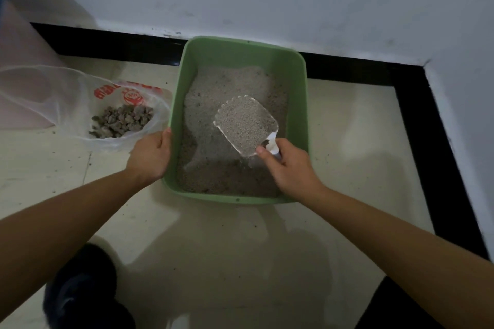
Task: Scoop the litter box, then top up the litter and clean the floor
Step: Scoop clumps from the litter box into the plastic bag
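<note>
A green litter box [179, 104] sits on the tiled floor against the wall, holding uneven grey litter [213, 93]. My left hand [151, 155] grips the box's left rim near the front corner. My right hand [288, 165] holds the handle of a white scoop [247, 125], which is raised over the litter and heaped with fine grey grains. A clear plastic bag [66, 93] with red print lies open to the left of the box, with grey clumps [121, 120] inside.
A black skirting strip [374, 68] runs along the white wall behind and down the right side. Small litter specks dot the pale floor tiles [213, 248]. A dark shoe [83, 288] is at the lower left.
</note>
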A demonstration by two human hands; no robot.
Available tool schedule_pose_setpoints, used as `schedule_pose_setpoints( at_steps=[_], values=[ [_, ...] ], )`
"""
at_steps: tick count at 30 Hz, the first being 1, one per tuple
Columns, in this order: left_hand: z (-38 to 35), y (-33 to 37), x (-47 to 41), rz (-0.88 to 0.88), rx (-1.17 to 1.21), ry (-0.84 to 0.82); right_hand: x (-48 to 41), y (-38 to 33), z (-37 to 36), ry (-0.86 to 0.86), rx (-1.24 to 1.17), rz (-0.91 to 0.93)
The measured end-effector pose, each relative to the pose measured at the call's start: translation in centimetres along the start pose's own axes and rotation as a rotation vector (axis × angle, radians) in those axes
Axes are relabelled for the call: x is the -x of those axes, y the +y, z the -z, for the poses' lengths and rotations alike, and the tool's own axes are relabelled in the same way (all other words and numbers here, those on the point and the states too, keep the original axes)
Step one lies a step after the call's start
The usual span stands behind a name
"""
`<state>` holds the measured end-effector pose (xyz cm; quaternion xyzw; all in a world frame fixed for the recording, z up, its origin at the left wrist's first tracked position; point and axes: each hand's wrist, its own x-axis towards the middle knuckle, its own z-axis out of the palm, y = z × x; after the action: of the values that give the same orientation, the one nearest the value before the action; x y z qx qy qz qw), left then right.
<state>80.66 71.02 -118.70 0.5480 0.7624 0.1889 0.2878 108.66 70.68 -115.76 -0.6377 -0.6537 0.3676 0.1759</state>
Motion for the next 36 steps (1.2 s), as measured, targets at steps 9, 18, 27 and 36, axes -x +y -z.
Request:
schedule_pose_setpoints(
  at_steps=[9, 18, 27, 36],
  values=[
    [-0.4, -0.1, 0.1, 0.036, -0.006, 0.01, 3.7, 1.1, 0.9, 0.046, -0.02, -0.092],
    [0.0, 0.1, 0.1, -0.002, -0.012, -0.012, 4.3, 1.0, 0.5, 0.041, -0.008, -0.095],
    [0.1, 0.3, 0.3, -0.006, -0.026, -0.02, 4.4, 1.3, 0.7, 0.039, 0.042, -0.102],
    [0.2, 0.2, 0.4, -0.011, -0.035, -0.033, 4.7, 1.5, 0.8, 0.052, 0.027, -0.093]
  ],
)
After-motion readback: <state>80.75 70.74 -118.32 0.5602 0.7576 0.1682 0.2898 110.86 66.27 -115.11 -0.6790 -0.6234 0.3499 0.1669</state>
